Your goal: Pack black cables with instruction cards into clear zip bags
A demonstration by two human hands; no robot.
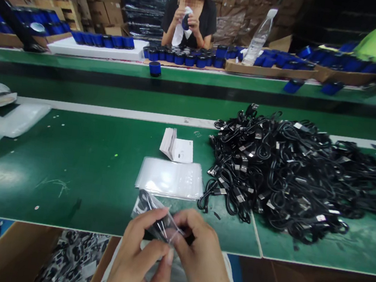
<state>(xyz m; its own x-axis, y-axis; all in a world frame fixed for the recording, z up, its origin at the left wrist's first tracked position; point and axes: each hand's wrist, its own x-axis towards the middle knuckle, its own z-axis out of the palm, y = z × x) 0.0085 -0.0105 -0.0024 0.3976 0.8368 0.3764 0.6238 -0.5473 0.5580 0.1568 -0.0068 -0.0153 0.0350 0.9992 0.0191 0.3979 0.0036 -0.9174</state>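
Close to the table's front edge, my left hand (144, 251) and my right hand (197, 249) both pinch a small clear plastic bag (161, 227). Inside the bag lies a coiled black cable (145, 199), and a white paper piece shows at its left side. The fingers of both hands meet near the bag's lower right end. Just beyond it rests a stack of flat clear plastic bags (170, 178). Behind that stack stands a bundle of folded white leaflets (168, 143), one fallen open to the right. To the right spreads a large heap of black USB cables (274, 172).
Below the table edge at left, a cardboard box (14, 252) holds many packed bags (74, 255). Plastic wrapping (19, 119) lies at the far left. Across the green table (84, 154), a person (191, 20) handles an item behind rows of blue cylinders (178, 57). A bottle (259, 39) stands there.
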